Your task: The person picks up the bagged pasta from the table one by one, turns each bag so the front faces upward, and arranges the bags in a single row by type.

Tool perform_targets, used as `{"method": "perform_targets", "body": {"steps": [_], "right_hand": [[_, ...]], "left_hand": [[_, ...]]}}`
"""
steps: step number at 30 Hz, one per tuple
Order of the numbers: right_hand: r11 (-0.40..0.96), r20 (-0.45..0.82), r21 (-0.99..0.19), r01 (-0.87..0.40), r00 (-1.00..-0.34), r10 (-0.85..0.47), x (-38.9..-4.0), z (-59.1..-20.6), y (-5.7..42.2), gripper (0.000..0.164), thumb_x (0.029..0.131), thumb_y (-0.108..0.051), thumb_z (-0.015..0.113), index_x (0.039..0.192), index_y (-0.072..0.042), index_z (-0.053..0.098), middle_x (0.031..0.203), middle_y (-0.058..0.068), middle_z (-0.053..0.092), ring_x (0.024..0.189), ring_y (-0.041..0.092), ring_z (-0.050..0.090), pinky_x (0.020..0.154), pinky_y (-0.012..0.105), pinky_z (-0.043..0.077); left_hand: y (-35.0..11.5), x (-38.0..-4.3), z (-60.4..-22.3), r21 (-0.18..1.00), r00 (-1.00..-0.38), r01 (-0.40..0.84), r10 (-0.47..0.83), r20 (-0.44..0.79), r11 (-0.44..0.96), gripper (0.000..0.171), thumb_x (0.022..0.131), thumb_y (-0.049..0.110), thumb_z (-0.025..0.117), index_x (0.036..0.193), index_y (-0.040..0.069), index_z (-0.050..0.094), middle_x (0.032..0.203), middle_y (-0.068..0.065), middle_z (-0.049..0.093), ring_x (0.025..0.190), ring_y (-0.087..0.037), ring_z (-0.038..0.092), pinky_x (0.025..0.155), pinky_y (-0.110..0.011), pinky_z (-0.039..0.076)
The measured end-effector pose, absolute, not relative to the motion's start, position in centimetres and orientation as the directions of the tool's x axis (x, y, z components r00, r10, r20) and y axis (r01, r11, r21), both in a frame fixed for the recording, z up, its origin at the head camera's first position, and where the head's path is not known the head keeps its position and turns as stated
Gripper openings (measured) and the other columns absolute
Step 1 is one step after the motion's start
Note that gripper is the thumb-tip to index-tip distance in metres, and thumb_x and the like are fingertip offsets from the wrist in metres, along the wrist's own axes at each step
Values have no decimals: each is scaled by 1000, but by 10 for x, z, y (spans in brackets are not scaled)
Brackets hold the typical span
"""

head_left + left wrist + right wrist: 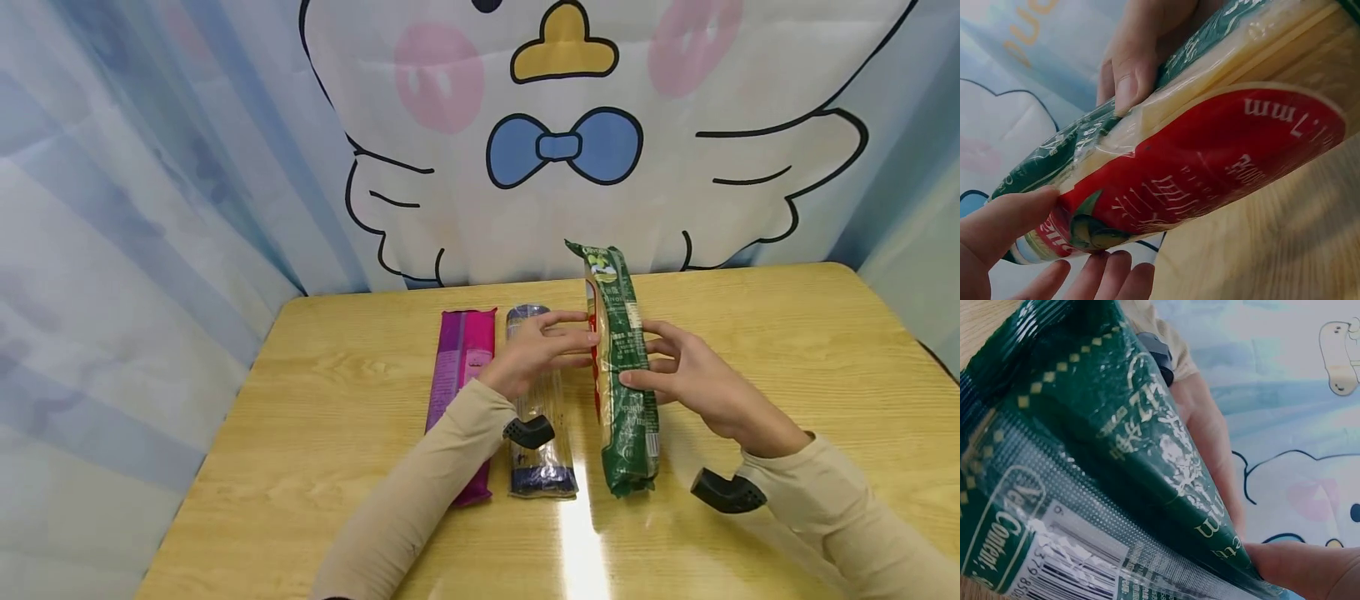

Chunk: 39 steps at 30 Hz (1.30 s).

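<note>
- 3 long packs all up: 1 green pack point(626, 346), 1 pink-and-purple pack point(452, 375) and 1 clear pack point(551, 398) with blue ends
- 2 hands, so yeah, 1 left hand point(536, 350) and 1 right hand point(697, 379)
- 2 beige sleeves point(420, 492) point(832, 517)
- 2 black wrist gadgets point(528, 432) point(727, 492), one per arm
- just the 1 wooden table point(337, 433)
- cartoon print point(562, 225) on the cloth: 1 blue bow tie point(558, 147), 1 yellow beak point(566, 50), 2 pink cheeks point(439, 77) point(696, 42), 2 wings point(393, 221) point(795, 154)
</note>
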State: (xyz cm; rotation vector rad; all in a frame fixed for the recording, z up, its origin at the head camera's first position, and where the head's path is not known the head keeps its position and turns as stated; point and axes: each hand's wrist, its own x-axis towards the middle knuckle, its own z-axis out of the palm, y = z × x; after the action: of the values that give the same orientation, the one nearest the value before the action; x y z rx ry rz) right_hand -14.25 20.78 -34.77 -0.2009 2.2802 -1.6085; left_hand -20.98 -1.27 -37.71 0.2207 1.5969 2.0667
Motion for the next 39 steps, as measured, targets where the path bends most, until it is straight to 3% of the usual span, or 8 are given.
{"method": "perform_targets", "body": {"steps": [8,17,22,27,30,35,39], "right_hand": [[293,-189,-952,92,-927,-323,-144,-351,208,91,94,-20,70,158,-2,8,146,32,38,115,31,60,80,40,61],[365,-230,-926,100,-915,-332,-143,-355,206,94,94,-25,70,158,-2,6,148,34,32,130,49,46,83,43,59],[360,-216,-929,88,-919,-331,-146,-354,205,92,94,-23,70,158,-2,8,145,33,38,125,45,52,81,42,60],[415,-232,-906,76,-911,-340,-148,-353,206,93,95,-26,68,157,2,4,149,38,28,133,53,40,84,45,59],[437,-241,-897,72,-907,-344,-150,-353,207,93,96,-27,67,157,3,4,150,39,26,135,54,37,84,46,59],[431,-239,-900,66,-902,-360,-152,-351,207,91,96,-29,67,157,3,7,149,37,29,135,53,39,84,45,59],[422,-240,-904,72,-902,-359,-151,-349,207,87,96,-31,66,157,1,12,149,34,31,134,50,42,85,45,59]], "left_hand": [[-11,-204,-391,939,-818,-316,540,-198,-134,46,94,4,65,138,-3,52,131,-17,62,113,-31,66,101,-43,53],[-10,-201,-405,900,-780,-413,565,-268,-143,50,98,5,58,144,-6,43,134,-20,59,121,-30,61,106,-41,50],[-9,-203,-406,890,-779,-426,567,-269,-163,51,99,7,57,146,-2,40,124,-18,65,106,-24,66,103,-40,52],[-6,-201,-405,878,-794,-441,537,-286,-185,59,97,6,61,149,-2,35,108,-8,67,89,-18,66,90,-35,58],[-5,-201,-403,875,-810,-443,505,-297,-196,64,95,6,64,149,-3,33,107,-8,68,87,-17,66,82,-31,60],[-6,-200,-399,873,-828,-441,470,-305,-211,67,93,6,68,149,-3,34,119,-16,68,101,-23,69,78,-31,61],[-6,-198,-394,869,-840,-441,444,-312,-224,69,91,7,70,150,-3,34,123,-19,67,113,-30,66,82,-33,62]]}}
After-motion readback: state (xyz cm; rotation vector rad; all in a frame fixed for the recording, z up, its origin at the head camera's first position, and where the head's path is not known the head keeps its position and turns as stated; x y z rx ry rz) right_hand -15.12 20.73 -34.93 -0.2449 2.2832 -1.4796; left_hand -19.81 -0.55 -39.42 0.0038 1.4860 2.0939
